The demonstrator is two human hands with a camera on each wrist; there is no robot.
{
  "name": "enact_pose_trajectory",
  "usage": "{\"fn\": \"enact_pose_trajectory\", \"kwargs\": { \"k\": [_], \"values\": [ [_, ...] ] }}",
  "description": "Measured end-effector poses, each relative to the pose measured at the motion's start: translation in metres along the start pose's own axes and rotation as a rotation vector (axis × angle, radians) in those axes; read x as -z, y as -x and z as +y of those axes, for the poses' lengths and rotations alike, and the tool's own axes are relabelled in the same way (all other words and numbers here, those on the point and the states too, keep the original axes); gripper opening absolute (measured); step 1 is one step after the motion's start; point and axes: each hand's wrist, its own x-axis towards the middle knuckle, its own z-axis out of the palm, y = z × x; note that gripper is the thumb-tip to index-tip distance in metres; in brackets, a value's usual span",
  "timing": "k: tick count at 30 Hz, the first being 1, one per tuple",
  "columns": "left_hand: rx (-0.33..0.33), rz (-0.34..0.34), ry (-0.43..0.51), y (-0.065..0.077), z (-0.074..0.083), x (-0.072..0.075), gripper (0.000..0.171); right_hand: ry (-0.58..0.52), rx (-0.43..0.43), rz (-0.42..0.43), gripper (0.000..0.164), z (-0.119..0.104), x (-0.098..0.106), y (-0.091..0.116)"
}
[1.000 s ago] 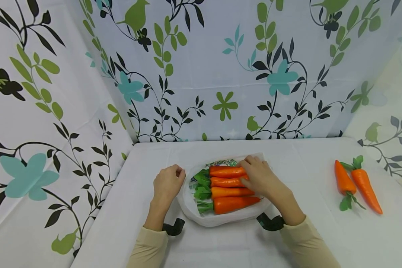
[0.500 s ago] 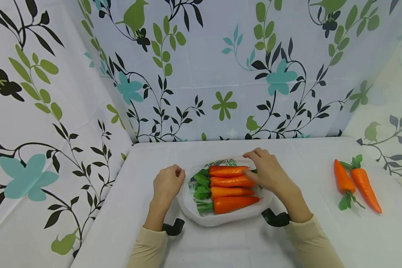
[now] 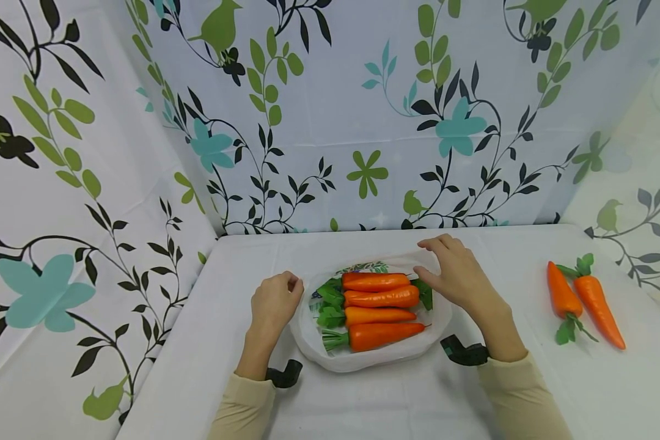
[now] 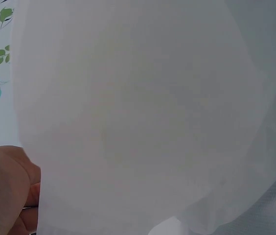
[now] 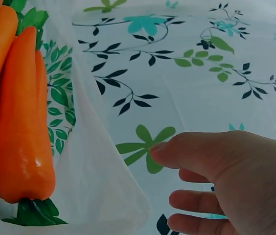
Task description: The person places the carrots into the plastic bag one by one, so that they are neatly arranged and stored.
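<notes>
Several orange carrots (image 3: 385,316) with green leaves lie side by side in a white plastic bag (image 3: 357,363), its mouth spread wide and green leaf print showing inside. At the bag's left rim my left hand (image 3: 275,300) has curled fingers and pinches the plastic. In the left wrist view the bag's pale wall (image 4: 143,107) fills most of the picture and hides part of that hand. My right hand (image 3: 462,275), holding nothing, is over the bag's right rim with thumb and fingers apart. In the right wrist view its fingers (image 5: 192,200) point toward the carrots (image 5: 23,127).
Two more carrots, one (image 3: 566,293) with its leaves toward me and one (image 3: 602,311) with its leaves away, lie on the white-covered table (image 3: 506,256) at the right. A leaf-patterned cloth (image 3: 319,110) hangs behind the table and at both sides.
My right hand has let go of a carrot in the bag and moved to the right and slightly up, its fingers opening. The left hand stays at the bag's rim.
</notes>
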Motion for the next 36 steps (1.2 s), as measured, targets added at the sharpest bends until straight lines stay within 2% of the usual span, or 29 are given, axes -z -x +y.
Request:
{"fn": "enact_pose_trajectory", "kwargs": {
  "k": [7,14,29,36],
  "values": [
    [-0.001,0.001,-0.008,0.000,0.000,0.000,0.023,-0.005,-0.024,0.040,0.047,0.012,0.008,0.002],
    [0.002,0.000,-0.010,0.000,0.000,0.001,0.023,-0.011,-0.079,0.043,0.050,0.022,0.017,0.005],
    [0.001,-0.002,-0.004,0.000,0.000,-0.001,0.023,-0.029,-0.179,0.122,0.052,0.055,0.034,0.016],
    [-0.009,0.015,-0.003,0.000,0.000,-0.002,0.021,-0.020,-0.229,0.110,0.056,0.070,0.038,0.018]
  ]
}}
